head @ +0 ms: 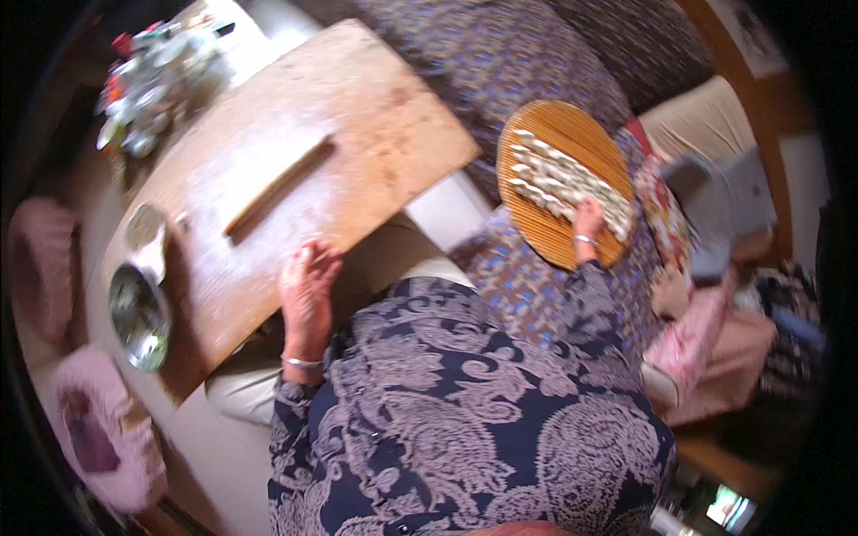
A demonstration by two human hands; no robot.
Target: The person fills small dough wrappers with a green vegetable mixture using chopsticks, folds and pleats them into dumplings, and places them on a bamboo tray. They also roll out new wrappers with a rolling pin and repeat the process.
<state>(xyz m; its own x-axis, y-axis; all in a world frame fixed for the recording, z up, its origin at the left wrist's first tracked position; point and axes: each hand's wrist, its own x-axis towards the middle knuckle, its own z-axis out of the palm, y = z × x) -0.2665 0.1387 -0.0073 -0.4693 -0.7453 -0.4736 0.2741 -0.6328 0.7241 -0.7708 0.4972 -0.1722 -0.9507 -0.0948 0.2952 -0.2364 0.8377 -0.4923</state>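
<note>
My left hand (310,285) rests at the near edge of a floured wooden board (375,87), its fingers apart and nothing in them. Beyond it, a wooden rolling pin (278,186) lies slantwise on the flour. To my right, a round tray of ribbed, straw-coloured slats (536,234) carries several rows of pale dumplings (560,167). My right hand (590,218) reaches down onto the nearer rows, fingertips at the dumplings. Whether it pinches one is hidden by the hand itself. Both wrists wear silver bangles.
A shiny metal bowl (139,318) and a pale bowl (146,234) stand at the board's left edge. Cluttered jars (154,87) fill the far left corner. Pink-covered stools (110,429) stand at left. The tray lies on a patterned sofa cover (516,288), beside cloths and bags (717,194).
</note>
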